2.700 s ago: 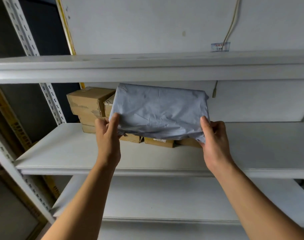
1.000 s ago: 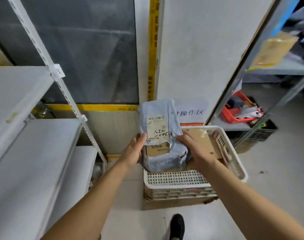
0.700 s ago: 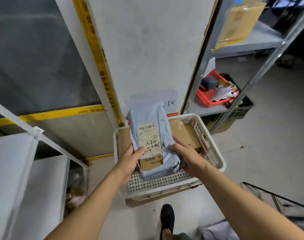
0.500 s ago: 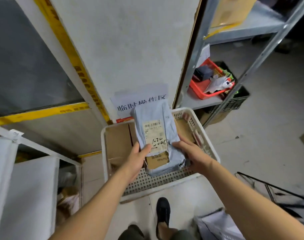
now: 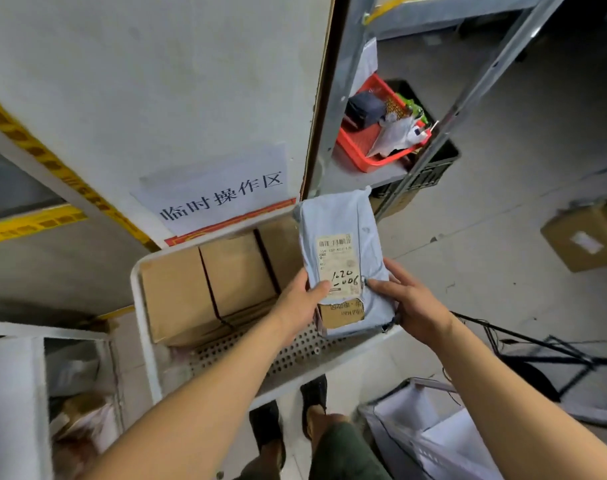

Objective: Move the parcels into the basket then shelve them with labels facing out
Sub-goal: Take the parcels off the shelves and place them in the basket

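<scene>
Parcel [image 5: 343, 258]: grey-blue, torn, label up.

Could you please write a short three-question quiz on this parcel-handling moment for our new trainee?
1. True or false: the grey parcel is held with its shipping label facing the camera.
2. Which hands hold the grey parcel? A) left hand only B) right hand only C) both
3. Fill in: the cardboard boxes lie inside the white ____.

Key
1. True; the label with its barcode and handwriting faces up.
2. C; each hand grips one side of the parcel's lower end.
3. Basket; the boxes fill its left part, and the parcel is over its right end.
</scene>
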